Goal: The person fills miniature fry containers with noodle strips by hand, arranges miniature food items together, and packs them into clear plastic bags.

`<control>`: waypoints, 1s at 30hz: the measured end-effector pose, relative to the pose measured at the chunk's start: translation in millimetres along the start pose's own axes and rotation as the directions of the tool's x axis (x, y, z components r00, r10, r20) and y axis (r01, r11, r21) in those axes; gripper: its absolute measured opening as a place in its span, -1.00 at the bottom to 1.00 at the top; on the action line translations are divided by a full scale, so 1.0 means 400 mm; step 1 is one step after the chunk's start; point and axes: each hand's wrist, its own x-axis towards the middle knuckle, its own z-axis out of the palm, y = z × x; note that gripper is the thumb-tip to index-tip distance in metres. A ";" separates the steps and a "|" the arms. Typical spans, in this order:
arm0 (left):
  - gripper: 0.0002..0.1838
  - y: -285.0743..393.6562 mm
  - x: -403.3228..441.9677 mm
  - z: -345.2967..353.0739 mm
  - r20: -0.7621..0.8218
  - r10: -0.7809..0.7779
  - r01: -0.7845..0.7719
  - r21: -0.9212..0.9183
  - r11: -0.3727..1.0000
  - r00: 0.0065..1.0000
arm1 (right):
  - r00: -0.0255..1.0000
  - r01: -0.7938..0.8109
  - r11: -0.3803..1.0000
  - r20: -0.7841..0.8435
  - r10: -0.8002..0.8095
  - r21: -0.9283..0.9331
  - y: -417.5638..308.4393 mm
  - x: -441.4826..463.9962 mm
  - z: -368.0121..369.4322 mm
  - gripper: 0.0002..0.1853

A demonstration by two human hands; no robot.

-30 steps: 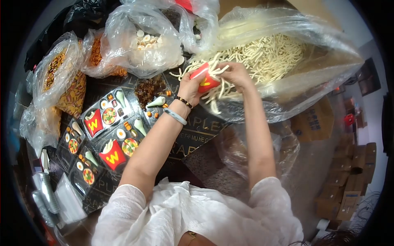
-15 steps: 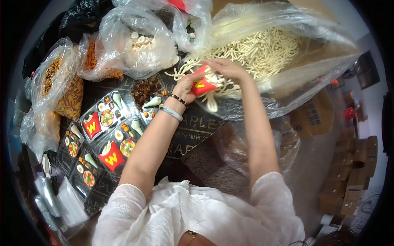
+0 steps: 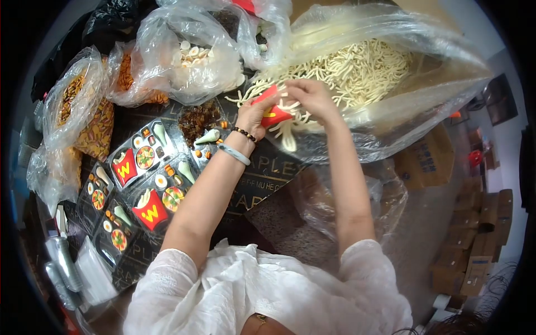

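A red fries packet with a yellow mark (image 3: 274,116) is gripped in my left hand (image 3: 254,118), which wears a beaded bracelet and a pale bangle. My right hand (image 3: 311,99) is at the packet's open side, its fingers bent together near some pale strands; what they pinch is too small to make out. Behind both hands a large clear bag (image 3: 385,125) lies open, full of cream-coloured strands (image 3: 363,72). A few strands spill over the bag's near edge, below the packet.
Clear trays with toy food, including a filled red packet (image 3: 150,210), lie on the dark table (image 3: 268,177) at left. Bags of small pieces (image 3: 192,58) line the back. Brown clumps (image 3: 196,121) sit mid-table. Cardboard boxes (image 3: 474,251) are stacked at right.
My right hand was stretched flatter over the packet; its fingers have drawn together and it has moved slightly. My left hand still holds the red packet, now tilted a little differently.
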 end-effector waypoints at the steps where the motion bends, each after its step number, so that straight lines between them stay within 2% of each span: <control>1: -0.64 0.005 0.007 -0.011 0.056 -0.059 0.064 -0.078 0.995 0.997 | 0.994 0.092 0.996 -0.061 -0.093 -0.014 0.018 -0.004 -0.009 -0.75; 2: -0.64 0.003 0.011 -0.021 0.070 -0.070 0.076 -0.080 0.994 0.995 | 0.975 0.184 0.982 -0.121 -0.187 -0.035 0.038 -0.006 -0.020 -0.73; 3: -0.64 0.006 0.009 -0.023 0.084 -0.081 0.088 -0.080 0.993 0.993 | 0.969 0.237 0.970 -0.055 -0.240 -0.045 0.040 -0.013 -0.025 -0.69; 5: -0.62 0.009 0.005 -0.027 0.118 -0.095 0.106 -0.092 0.990 0.989 | 0.999 0.017 0.988 0.048 -0.025 0.156 0.045 -0.047 -0.032 -0.67; 6: -0.61 0.012 -0.005 -0.019 0.063 -0.062 0.065 -0.056 0.996 0.996 | 0.991 -0.100 0.965 0.116 0.073 0.243 0.036 -0.067 -0.030 -0.66; 8: -0.58 0.009 -0.030 -0.004 -0.046 0.007 -0.006 0.022 1.000 0.999 | 0.999 -0.027 0.997 0.031 0.025 0.077 0.039 -0.073 -0.021 -0.73; 11: -0.53 0.000 -0.049 0.006 -0.075 0.124 -0.103 0.234 0.967 0.989 | 0.988 0.073 0.994 -0.131 -0.082 -0.076 0.087 -0.044 0.007 -0.81; 14: -0.49 -0.013 -0.083 0.022 -0.027 0.152 -0.140 0.244 0.960 0.988 | 0.988 -0.065 0.969 -0.152 0.029 -0.237 0.019 -0.064 0.048 -0.82; 15: -0.49 -0.015 -0.083 0.016 -0.031 0.157 -0.144 0.250 0.957 0.987 | 0.997 0.047 0.933 -0.037 -0.064 -0.357 0.032 -0.054 0.049 -0.81; 18: -0.52 0.001 -0.079 -0.021 0.026 0.027 -0.029 0.091 0.995 0.999 | 0.985 0.040 0.997 0.167 -0.049 0.062 0.041 -0.061 0.038 -0.78; 19: -0.62 0.006 -0.086 -0.023 0.046 -0.031 0.026 0.114 0.993 0.998 | 0.986 0.017 0.998 0.166 -0.008 -0.052 0.033 -0.057 0.030 -0.70; 20: -0.63 0.008 -0.087 -0.031 0.144 -0.073 0.064 0.063 0.996 0.987 | 0.984 0.177 0.963 0.059 -0.169 -0.204 0.021 -0.062 0.029 -0.69; 22: -0.63 0.017 -0.090 -0.044 0.340 -0.128 0.147 -0.031 0.989 0.932 | 0.855 0.409 0.748 -0.066 -0.514 -0.523 -0.004 -0.068 0.035 -0.66; 23: -0.62 0.017 -0.094 -0.046 0.335 -0.122 0.137 -0.023 0.990 0.934 | 0.808 0.484 0.783 -0.145 -0.571 -0.391 0.008 -0.058 0.048 -0.66; 26: -0.66 0.025 -0.104 -0.059 0.280 -0.148 0.187 -0.118 0.975 0.949 | 0.948 0.309 0.925 -0.005 -0.318 -0.222 0.016 -0.066 0.045 -0.70; 27: -0.68 0.033 -0.119 -0.056 0.181 -0.107 0.125 -0.094 0.988 0.978 | 0.904 0.380 0.842 -0.038 -0.425 -0.384 -0.003 -0.081 0.060 -0.76; 28: -0.65 0.053 -0.165 -0.028 0.047 -0.023 0.025 -0.040 0.999 0.999 | 0.848 0.448 0.772 -0.060 -0.527 -0.452 -0.014 -0.095 0.078 -0.83; 30: -0.56 0.055 -0.182 -0.033 -0.131 0.131 -0.122 0.075 0.990 0.983 | 0.802 0.528 0.680 0.035 -0.597 -0.509 -0.036 -0.120 0.125 -0.90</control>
